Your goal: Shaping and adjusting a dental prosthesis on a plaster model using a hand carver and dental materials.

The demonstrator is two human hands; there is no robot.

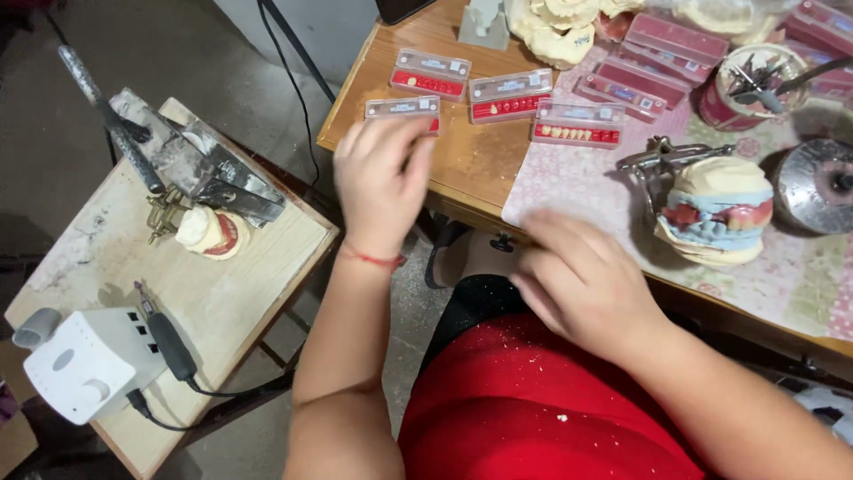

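Left hand [384, 182] hovers over the wooden desk [471, 160], fingers spread loosely and blurred, their tips at a clear tooth card [402, 108] near the desk's front left corner, though whether they grip it I cannot tell; two more tooth cards [511, 94] lie just beyond, another on the patterned mat [569, 178]. Right hand [582, 280] sits at the desk's near edge, fingers loosely curled and blurred, holding nothing visible; a plaster dental model in a metal articulator [715, 212] stands just to its right on the mat.
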